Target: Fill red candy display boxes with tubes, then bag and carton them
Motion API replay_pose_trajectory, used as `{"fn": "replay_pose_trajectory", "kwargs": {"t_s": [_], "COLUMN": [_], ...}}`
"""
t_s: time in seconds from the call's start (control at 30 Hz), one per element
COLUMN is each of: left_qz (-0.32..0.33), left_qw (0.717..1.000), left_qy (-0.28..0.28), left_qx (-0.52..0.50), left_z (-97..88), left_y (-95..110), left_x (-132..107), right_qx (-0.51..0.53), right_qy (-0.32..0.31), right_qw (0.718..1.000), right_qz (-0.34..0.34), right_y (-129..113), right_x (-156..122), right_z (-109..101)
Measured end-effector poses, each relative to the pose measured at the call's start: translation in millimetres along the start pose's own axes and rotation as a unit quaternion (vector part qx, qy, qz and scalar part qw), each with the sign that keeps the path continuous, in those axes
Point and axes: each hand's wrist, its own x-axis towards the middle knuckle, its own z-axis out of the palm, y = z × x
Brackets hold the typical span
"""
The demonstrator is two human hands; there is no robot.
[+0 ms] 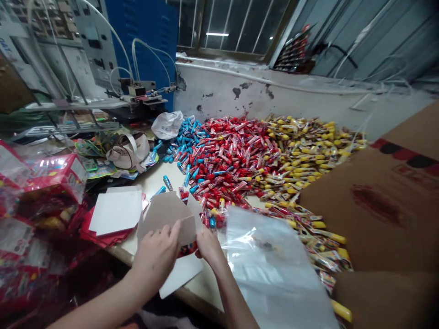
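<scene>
Both of my hands are on a partly folded carton (pixel 163 211) at the table's front edge. Its grey inner side faces up, and a white flap (pixel 180 274) sticks out below. My left hand (pixel 159 249) is closed over the near side, with its fingers bent on the panel. On the other side, my right hand (pixel 208 244) pinches the carton's right edge; its thumb and fingertips are partly hidden. Just beyond the carton lies a heap of small red-capped packets (pixel 236 157), with blue ones (pixel 192 135) to the left and yellow ones (pixel 308 153) to the right.
Flat cartons (pixel 116 212) are stacked at left, beside wrapped pink boxes (pixel 56 176). Clear plastic bags (pixel 270 265) cover the table's right front. A large brown cardboard box (pixel 387 205) stands at far right. A cream pouch (pixel 128 153) lies before a machine (pixel 137 91) with white tubes.
</scene>
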Motion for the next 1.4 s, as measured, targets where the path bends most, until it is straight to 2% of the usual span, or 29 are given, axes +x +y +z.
{"fn": "replay_pose_trajectory", "kwargs": {"t_s": [0.1,0.2,0.33,0.43,0.5,0.57,0.63,0.7,0.77,0.83,0.9,0.93,1.0,1.1,1.2,1.3,1.4], "left_qz": [0.028,0.058,0.039,0.033,0.046,0.074,0.090,0.083,0.071,0.069,0.067,0.064,0.065,0.079,0.083,0.078,0.071], "left_qw": [0.997,0.992,0.990,0.993,0.995,0.996,0.995,0.992,0.985,0.977,0.973,0.973,0.973,0.973,0.975,0.979,0.979], "left_qy": [-0.074,-0.100,-0.103,-0.061,-0.022,-0.008,-0.037,-0.094,-0.148,-0.190,-0.210,-0.214,-0.215,-0.214,-0.203,-0.185,-0.188], "left_qx": [0.027,0.049,0.087,0.097,0.085,0.051,0.008,-0.031,-0.058,-0.069,-0.063,-0.057,-0.047,-0.041,-0.036,-0.030,-0.033], "left_z": [10.5,13.3,6.3,4.1,10.2,21.4,34.1,44.6,51.2,54.1,54.6,54.3,52.5,45.7,32.6,20.2,22.3], "left_y": [-26,-36,-16,2,7,7,3,-2,-2,1,7,10,15,20,27,35,34], "left_x": [11,18,20,21,21,21,23,25,30,38,47,52,60,66,64,59,59], "right_qx": [0.065,0.082,0.092,0.130,0.147,0.158,0.168,0.169,0.134,0.091,0.073,0.075,0.080,0.104,0.136,0.160,0.173], "right_qy": [-0.026,-0.038,-0.044,-0.034,-0.025,-0.023,-0.035,-0.044,0.006,0.118,0.221,0.248,0.259,0.244,0.250,0.254,0.233], "right_qw": [0.996,0.994,0.993,0.988,0.984,0.981,0.978,0.978,0.988,0.989,0.970,0.959,0.945,0.941,0.938,0.941,0.951], "right_qz": [0.054,0.056,0.059,0.083,0.098,0.107,0.117,0.115,0.083,0.014,-0.075,-0.117,-0.180,-0.210,-0.196,-0.154,-0.108], "right_y": [6,15,26,30,33,37,42,49,56,64,71,73,76,76,72,68,63], "right_x": [-11,-23,-32,-30,-27,-23,-22,-21,-20,-18,-14,-12,-9,-10,-15,-19,-19], "right_z": [3,11,26,32,32,30,28,28,31,36,39,40,41,40,41,42,41]}}
